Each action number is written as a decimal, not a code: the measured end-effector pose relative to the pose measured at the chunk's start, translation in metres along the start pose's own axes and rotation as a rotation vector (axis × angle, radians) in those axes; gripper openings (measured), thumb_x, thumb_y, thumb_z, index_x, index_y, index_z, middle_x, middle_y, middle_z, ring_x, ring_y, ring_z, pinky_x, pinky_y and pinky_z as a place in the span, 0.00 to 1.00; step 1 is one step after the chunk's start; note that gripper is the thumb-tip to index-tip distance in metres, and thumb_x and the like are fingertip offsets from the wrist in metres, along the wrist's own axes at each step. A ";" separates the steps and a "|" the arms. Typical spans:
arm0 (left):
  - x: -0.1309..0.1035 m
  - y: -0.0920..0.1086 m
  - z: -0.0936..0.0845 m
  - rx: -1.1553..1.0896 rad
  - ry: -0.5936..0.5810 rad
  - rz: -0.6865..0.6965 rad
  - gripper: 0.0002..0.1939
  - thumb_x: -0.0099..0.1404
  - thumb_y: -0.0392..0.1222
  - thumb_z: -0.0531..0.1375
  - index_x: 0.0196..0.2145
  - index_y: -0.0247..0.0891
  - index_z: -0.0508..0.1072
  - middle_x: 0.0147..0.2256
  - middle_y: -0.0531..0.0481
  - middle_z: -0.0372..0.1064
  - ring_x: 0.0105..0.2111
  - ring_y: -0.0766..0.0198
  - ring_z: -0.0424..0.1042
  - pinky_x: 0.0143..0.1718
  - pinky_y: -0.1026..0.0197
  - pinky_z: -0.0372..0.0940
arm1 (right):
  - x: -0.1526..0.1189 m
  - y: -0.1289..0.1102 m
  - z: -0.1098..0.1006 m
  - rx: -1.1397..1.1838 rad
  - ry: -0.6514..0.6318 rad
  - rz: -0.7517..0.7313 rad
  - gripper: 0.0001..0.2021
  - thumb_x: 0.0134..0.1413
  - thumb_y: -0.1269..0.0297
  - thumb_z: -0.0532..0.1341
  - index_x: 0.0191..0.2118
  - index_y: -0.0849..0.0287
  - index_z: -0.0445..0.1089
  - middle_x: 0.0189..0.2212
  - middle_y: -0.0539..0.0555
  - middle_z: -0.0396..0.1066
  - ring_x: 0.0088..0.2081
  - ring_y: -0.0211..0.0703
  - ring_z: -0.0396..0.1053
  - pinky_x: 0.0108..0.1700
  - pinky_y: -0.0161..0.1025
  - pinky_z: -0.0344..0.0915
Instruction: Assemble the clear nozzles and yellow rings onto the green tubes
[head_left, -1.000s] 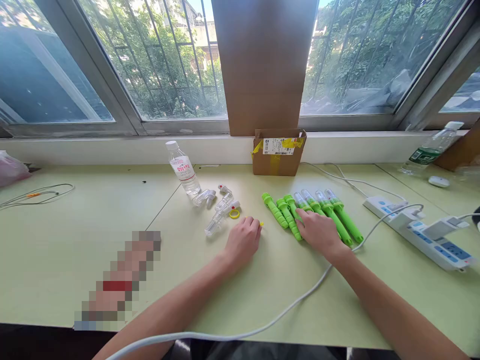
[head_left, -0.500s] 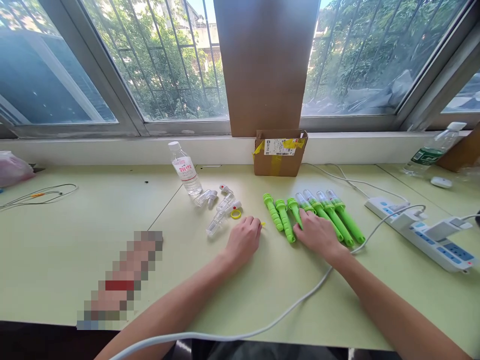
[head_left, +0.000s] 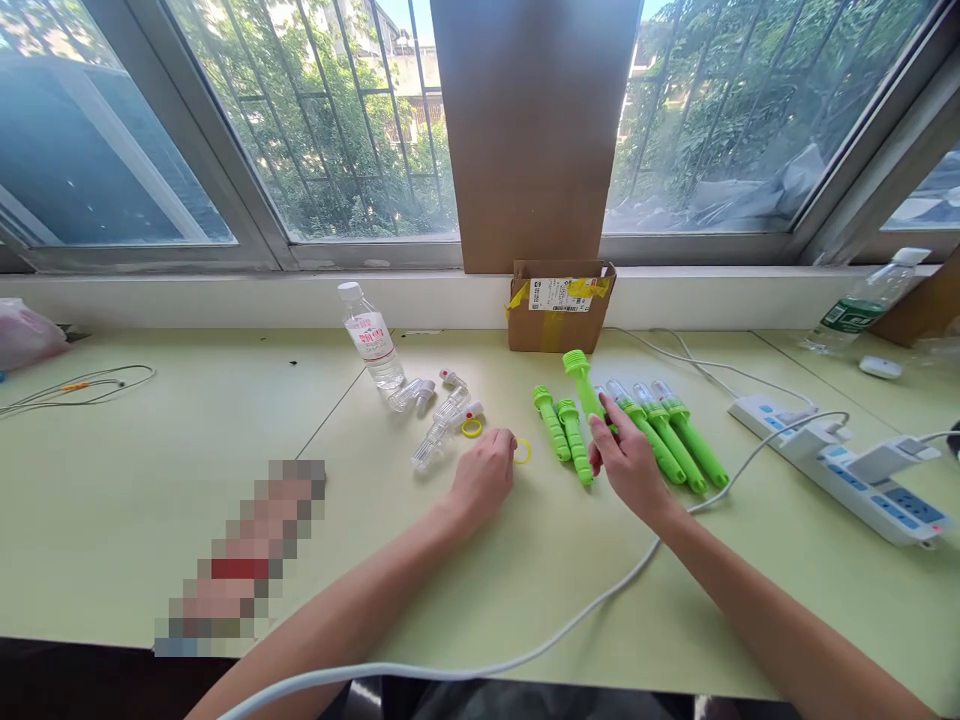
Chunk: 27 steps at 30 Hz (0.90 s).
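Note:
My right hand [head_left: 626, 455] grips the lower part of a green tube [head_left: 582, 378], its threaded end raised and pointing away from me. My left hand [head_left: 486, 468] has its fingers closed at the edge of a yellow ring [head_left: 523, 451], low over the table. Another yellow ring [head_left: 471, 428] lies beside several clear plastic pieces [head_left: 442, 432] with white and red ends. Two ribbed green tubes [head_left: 564, 430] rest left of my right hand. To its right lie several green tubes with clear tops [head_left: 679, 430], partly covered by the hand.
A water bottle [head_left: 373, 340] and an open cardboard box [head_left: 561, 310] stand at the back. A power strip [head_left: 847, 465] lies on the right, another bottle [head_left: 862, 305] behind it. A white cable [head_left: 585, 618] crosses the front. A blurred patch [head_left: 247, 560] covers something at left.
My right hand has lifted the green tube off the table, bringing its threaded end up. The yellow ring by my left hand now shows more fully; that hand has shifted slightly left.

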<state>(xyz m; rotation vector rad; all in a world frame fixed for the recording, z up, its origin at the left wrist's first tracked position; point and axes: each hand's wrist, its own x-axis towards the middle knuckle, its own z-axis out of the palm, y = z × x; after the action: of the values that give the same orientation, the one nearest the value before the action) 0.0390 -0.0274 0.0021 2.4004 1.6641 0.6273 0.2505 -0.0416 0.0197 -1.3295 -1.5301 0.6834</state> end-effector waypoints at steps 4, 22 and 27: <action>0.003 -0.003 0.000 -0.177 0.056 -0.121 0.13 0.70 0.40 0.44 0.30 0.39 0.62 0.27 0.50 0.66 0.26 0.64 0.64 0.27 0.62 0.51 | -0.012 -0.009 0.017 0.429 -0.208 0.189 0.24 0.60 0.47 0.53 0.52 0.61 0.62 0.21 0.47 0.61 0.22 0.40 0.63 0.22 0.38 0.66; 0.015 -0.011 -0.012 -1.188 0.102 -0.386 0.14 0.63 0.52 0.54 0.31 0.37 0.65 0.26 0.54 0.65 0.19 0.71 0.66 0.17 0.69 0.59 | -0.033 -0.007 0.036 0.044 -0.342 0.034 0.13 0.63 0.60 0.50 0.43 0.58 0.69 0.21 0.48 0.63 0.24 0.39 0.61 0.26 0.35 0.57; 0.015 -0.011 -0.016 -1.263 0.068 -0.453 0.10 0.59 0.47 0.57 0.32 0.37 0.66 0.26 0.54 0.65 0.19 0.71 0.66 0.18 0.69 0.59 | -0.033 -0.008 0.036 0.004 -0.338 -0.022 0.14 0.62 0.62 0.51 0.46 0.59 0.69 0.25 0.51 0.67 0.28 0.42 0.65 0.30 0.37 0.61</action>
<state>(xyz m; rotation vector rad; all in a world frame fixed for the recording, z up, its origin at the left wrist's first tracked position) 0.0272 -0.0106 0.0160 1.0837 1.1400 1.1756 0.2125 -0.0685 0.0037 -1.2363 -1.8058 0.9316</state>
